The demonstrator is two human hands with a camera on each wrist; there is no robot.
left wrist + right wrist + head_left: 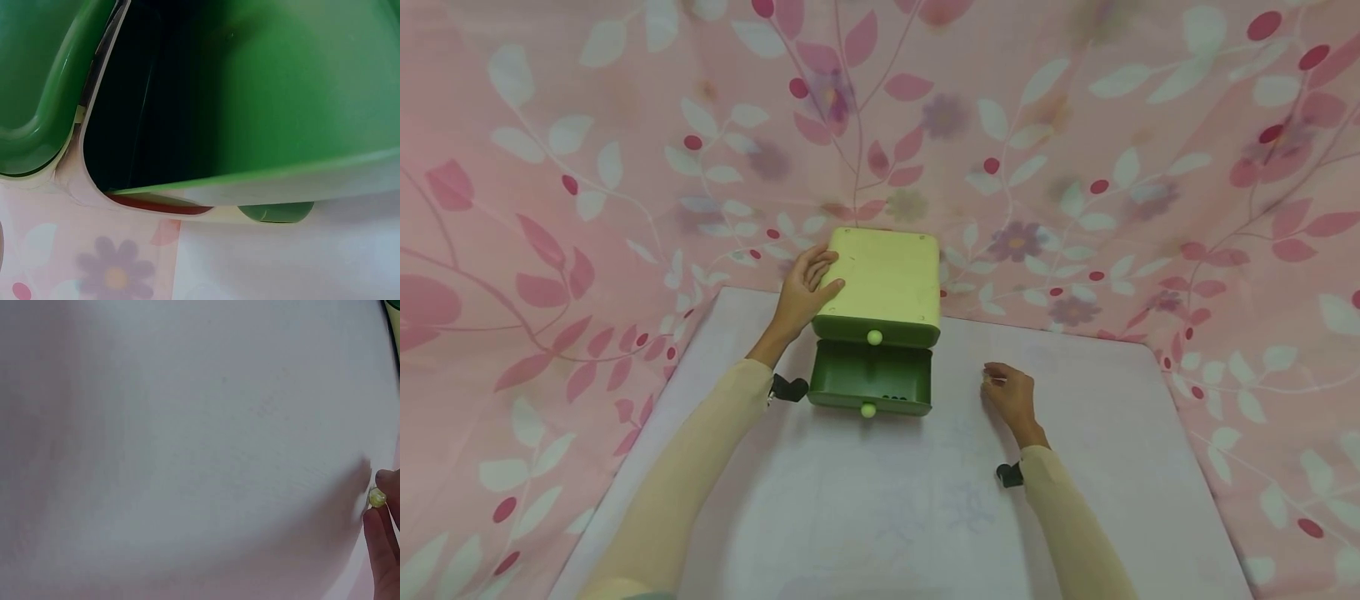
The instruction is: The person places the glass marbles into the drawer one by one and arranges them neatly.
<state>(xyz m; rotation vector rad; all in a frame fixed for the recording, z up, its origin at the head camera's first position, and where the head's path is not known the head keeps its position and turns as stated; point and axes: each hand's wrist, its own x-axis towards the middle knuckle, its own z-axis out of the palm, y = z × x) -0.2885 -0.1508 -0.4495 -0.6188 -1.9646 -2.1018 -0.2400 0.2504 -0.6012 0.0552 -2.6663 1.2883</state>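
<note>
A small two-drawer box (883,275) with a pale yellow-green top stands near the back of the table. Its lower drawer (868,371), dark green inside, is pulled out; a few small dark spots show near its front right. The upper drawer is closed. My left hand (805,292) rests against the box's left side and top edge, thumb lying on the top. In the left wrist view the pulled-out drawer (294,106) fills most of the picture. To the right of the box, my right hand (1011,398) pinches a small shiny yellow piece (377,497) between thumb and fingers.
A white-covered table (865,508) lies under the box and both arms. Pink flowered cloth (1037,208) hangs behind and along both sides. Round pale-green knobs stick out from the drawers, the lower knob (868,411) toward me.
</note>
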